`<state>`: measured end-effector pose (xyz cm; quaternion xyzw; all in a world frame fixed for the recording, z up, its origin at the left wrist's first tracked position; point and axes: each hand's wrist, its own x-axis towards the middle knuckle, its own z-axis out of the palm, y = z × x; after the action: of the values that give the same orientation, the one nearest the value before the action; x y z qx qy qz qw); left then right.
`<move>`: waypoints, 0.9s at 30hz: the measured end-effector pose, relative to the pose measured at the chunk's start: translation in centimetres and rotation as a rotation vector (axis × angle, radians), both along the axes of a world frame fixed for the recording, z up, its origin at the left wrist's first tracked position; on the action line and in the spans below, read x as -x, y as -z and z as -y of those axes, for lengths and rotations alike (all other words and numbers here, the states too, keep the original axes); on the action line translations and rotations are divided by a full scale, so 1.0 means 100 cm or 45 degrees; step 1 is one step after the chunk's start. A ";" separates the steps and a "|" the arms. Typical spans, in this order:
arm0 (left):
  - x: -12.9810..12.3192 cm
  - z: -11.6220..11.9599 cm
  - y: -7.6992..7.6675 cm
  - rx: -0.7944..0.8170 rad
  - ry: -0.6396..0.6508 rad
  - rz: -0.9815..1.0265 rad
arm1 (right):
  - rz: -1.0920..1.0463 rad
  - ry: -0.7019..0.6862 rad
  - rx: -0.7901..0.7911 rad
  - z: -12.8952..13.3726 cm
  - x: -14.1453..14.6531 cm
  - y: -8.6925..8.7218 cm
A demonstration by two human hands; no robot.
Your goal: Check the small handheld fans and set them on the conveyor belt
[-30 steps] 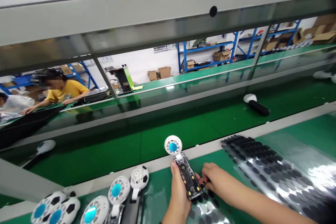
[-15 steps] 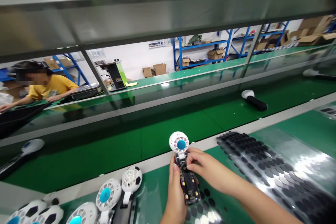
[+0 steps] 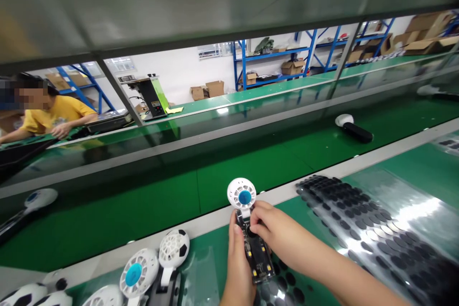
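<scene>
A small handheld fan (image 3: 241, 193) with a white grille and blue centre stands upright in my left hand (image 3: 238, 260), whose fingers wrap its black handle. The handle's front is bare, showing a dark circuit board (image 3: 261, 260) with several yellow-white spots. My right hand (image 3: 274, 224) is closed, its fingertips pressed together against the board's upper part, just below the fan head. What lies between those fingertips is hidden. Beneath the hands, a clear sheet with black round discs (image 3: 289, 278) lies on the green bench.
More fans (image 3: 139, 272) lie at the lower left, some with football patterns. Clear sheets of black discs (image 3: 351, 215) cover the right bench. A green conveyor belt (image 3: 229, 172) runs behind, carrying another fan (image 3: 355, 129). A person in a yellow shirt (image 3: 59, 114) sits across at the left.
The camera view has shifted slightly. Fans on the belt have moved a little. My right fingertips stay at the board's upper part, now covering more of the round dark spot there.
</scene>
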<state>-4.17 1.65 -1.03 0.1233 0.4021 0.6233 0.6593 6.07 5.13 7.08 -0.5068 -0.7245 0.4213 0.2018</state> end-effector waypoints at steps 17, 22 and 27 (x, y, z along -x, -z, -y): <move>0.003 -0.002 0.007 -0.032 0.034 -0.024 | -0.074 0.062 -0.089 0.005 0.004 0.016; 0.003 -0.002 0.009 -0.049 0.015 -0.158 | -0.030 0.039 -0.088 0.005 0.006 0.014; 0.001 -0.001 0.005 -0.008 0.002 -0.192 | 0.054 -0.015 -0.121 0.003 0.007 0.012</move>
<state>-4.27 1.77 -1.57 0.1724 0.4487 0.6128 0.6272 5.42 4.82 5.83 -0.5014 -0.7507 0.3767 0.2077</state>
